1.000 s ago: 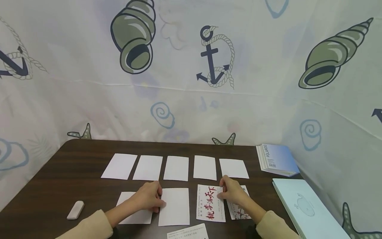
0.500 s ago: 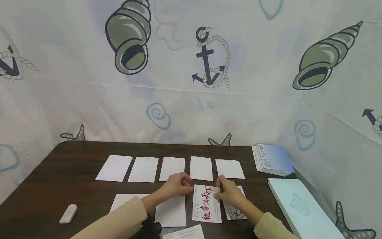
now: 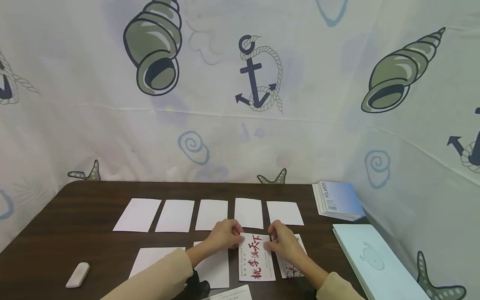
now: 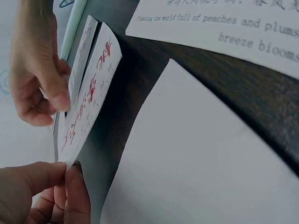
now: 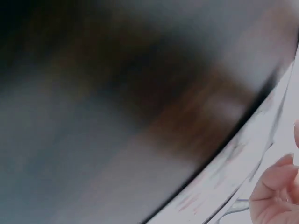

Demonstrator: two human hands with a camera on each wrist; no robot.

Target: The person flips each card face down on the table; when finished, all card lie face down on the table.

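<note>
A white card with large red Chinese characters lies in the front row on the table. My left hand pinches its upper left corner between thumb and fingers, seen close up in the left wrist view. My right hand is at the card's upper right edge, fingers curled and thumb tip right at the edge; whether it grips the card I cannot tell. A second card with a printed blossom branch is partly hidden beneath the right hand. Left of the red-lettered card, a blank white card lies partly under my left forearm.
Several blank cards form a back row on the dark table. Another blank card and a white eraser-like block lie left. A printed card is in front. POLAROID-like blue booklets and a pale box stand right.
My left hand has left the blank card and moved right to the red-lettered card's upper left corner, which it now pinches. The right hand has stayed by that card. The head view has shifted slightly.
</note>
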